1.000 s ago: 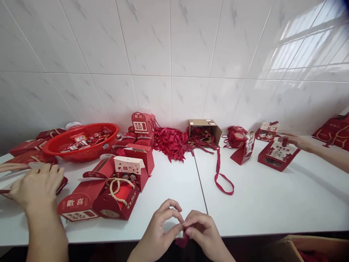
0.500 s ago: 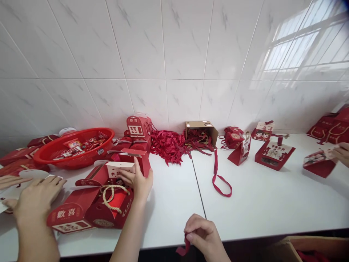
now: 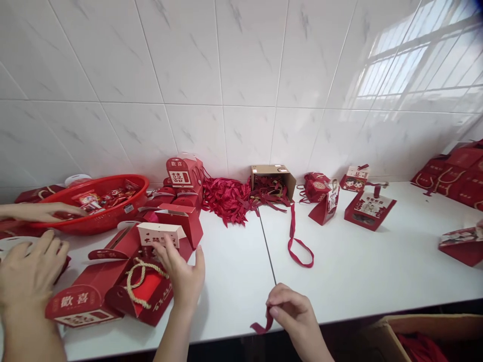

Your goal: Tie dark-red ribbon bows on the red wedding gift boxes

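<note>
Right hand [image 3: 292,312] of the wearer pinches a dark-red ribbon [image 3: 261,328] between thumb and fingers over the near edge of the counter [image 3: 234,296], loose end trailing left. Left hand [image 3: 184,275], fingers spread and thumb apart, is at a cream-flapped gift box [image 3: 153,233], contact unclear; behind, a red ribbon heap [image 3: 227,200] lies beside a small cardboard box [image 3: 269,170].

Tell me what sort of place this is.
Probably a small packing room or workshop, though the room itself is mostly out of view. Suggesting it are the many red gift boxes, a red basin of small wrapped packets, and a heap of red ribbon.
</note>
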The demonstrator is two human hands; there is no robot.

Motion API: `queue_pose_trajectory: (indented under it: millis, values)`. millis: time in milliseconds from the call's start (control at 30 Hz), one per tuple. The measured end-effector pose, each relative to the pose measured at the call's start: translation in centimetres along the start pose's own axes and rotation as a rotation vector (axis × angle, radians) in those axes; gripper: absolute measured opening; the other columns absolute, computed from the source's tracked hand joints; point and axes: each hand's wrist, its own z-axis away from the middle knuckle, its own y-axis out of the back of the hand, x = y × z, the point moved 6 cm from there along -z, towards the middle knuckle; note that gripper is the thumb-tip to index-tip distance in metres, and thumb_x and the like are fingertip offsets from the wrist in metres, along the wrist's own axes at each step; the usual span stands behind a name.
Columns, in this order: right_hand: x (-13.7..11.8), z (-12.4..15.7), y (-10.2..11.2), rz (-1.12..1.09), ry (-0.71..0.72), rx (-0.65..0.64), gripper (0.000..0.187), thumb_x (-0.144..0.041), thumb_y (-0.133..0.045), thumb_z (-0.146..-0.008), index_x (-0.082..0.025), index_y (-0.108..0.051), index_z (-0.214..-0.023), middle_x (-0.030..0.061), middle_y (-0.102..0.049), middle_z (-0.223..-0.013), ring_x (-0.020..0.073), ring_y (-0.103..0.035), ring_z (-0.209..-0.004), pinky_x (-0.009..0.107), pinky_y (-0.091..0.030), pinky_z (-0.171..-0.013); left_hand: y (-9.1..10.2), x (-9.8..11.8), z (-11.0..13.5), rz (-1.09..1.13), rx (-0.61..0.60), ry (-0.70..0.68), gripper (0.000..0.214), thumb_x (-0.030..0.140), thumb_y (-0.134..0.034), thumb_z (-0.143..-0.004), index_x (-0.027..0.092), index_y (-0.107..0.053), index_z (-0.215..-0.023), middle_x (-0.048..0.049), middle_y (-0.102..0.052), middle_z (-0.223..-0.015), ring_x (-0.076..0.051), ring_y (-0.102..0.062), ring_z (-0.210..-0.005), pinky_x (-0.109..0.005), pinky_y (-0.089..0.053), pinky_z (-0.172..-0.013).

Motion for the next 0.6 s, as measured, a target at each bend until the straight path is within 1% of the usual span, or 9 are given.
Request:
queue_pose_trajectory:
  millis: [67, 133, 200, 267, 367, 500, 600]
  values:
    - [-0.3, 0.0, 0.2, 0.030, 0.016, 0.009, 0.005, -0.023, -0.070, -0.079, -0.025, -0.074, -0.082, 0.0028, -0.059, -0.074, 0.0129, -0.057, -0.065, 0.027, -0.051, -0.056, -0.4, 0.1, -0.5, -0.002, -0.043, -0.008, 0.089, 0.042, -0.072, -0.061, 0.032, -0.029, -0.139, -0.0014, -0.024, -0.154, -0.047, -0.011, -0.140, -0.066, -0.019, -0.111]
    - [-0.3, 0.1, 0.3, 0.063, 0.014, 0.020, 0.004, -0.024, -0.070, -0.079, -0.024, -0.074, -0.081, 0.0034, -0.059, -0.074, 0.0138, -0.057, -0.064, 0.028, -0.051, -0.056, -1.2, 0.2, -1.0, 0.004, -0.102, -0.024, 0.083, 0.043, -0.074, -0.060, 0.034, -0.037, -0.133, -0.0011, -0.028, -0.152, -0.048, -0.012, -0.139, -0.068, -0.021, -0.109]
    - [-0.1, 0.3, 0.3, 0.087, -0.008, 0.023, 0.004, -0.025, -0.070, -0.079, -0.024, -0.074, -0.081, 0.0039, -0.059, -0.074, 0.0146, -0.057, -0.065, 0.029, -0.052, -0.057, -2.2, 0.2, -1.4, 0.009, -0.136, -0.027, 0.079, 0.043, -0.077, -0.057, 0.035, -0.043, -0.129, -0.0010, -0.030, -0.150, -0.051, -0.011, -0.139, -0.070, -0.022, -0.106]
    - [0.2, 0.5, 0.2, 0.084, -0.040, 0.028, 0.005, -0.026, -0.070, -0.079, -0.025, -0.074, -0.081, 0.0041, -0.059, -0.075, 0.0153, -0.057, -0.065, 0.030, -0.052, -0.056, -2.9, 0.2, -1.8, 0.003, -0.119, -0.013, 0.079, 0.041, -0.079, -0.055, 0.035, -0.045, -0.127, -0.0021, -0.032, -0.149, -0.053, -0.010, -0.138, -0.072, -0.019, -0.105]
    - [0.6, 0.6, 0.2, 0.046, -0.064, 0.051, 0.005, -0.028, -0.070, -0.079, -0.025, -0.074, -0.080, 0.0040, -0.058, -0.074, 0.0153, -0.056, -0.064, 0.030, -0.051, -0.054, -3.5, 0.7, -2.7, -0.006, -0.047, 0.022, 0.082, 0.037, -0.080, -0.054, 0.031, -0.045, -0.128, -0.0061, -0.032, -0.148, -0.055, -0.007, -0.137, -0.073, -0.013, -0.106]
    - [0.5, 0.4, 0.0, 0.037, -0.019, 0.012, 0.005, -0.025, -0.070, -0.079, -0.025, -0.074, -0.082, 0.0037, -0.059, -0.075, 0.0140, -0.056, -0.066, 0.028, -0.051, -0.056, -3.2, 1.3, -3.3, 0.018, 0.002, 0.096, 0.091, 0.035, -0.079, -0.055, 0.021, -0.038, -0.135, -0.0121, -0.031, -0.148, -0.057, -0.003, -0.136, -0.074, -0.008, -0.106]
    - [0.1, 0.4, 0.1, 0.028, -0.008, 0.008, 0.006, -0.023, -0.070, -0.079, -0.025, -0.074, -0.083, 0.0035, -0.059, -0.076, 0.0134, -0.057, -0.066, 0.028, -0.051, -0.057, -1.8, 1.7, -2.3, 0.093, 0.006, 0.062, 0.096, 0.035, -0.077, -0.058, 0.017, -0.031, -0.140, -0.0136, -0.032, -0.147, -0.054, -0.005, -0.136, -0.070, -0.006, -0.110]
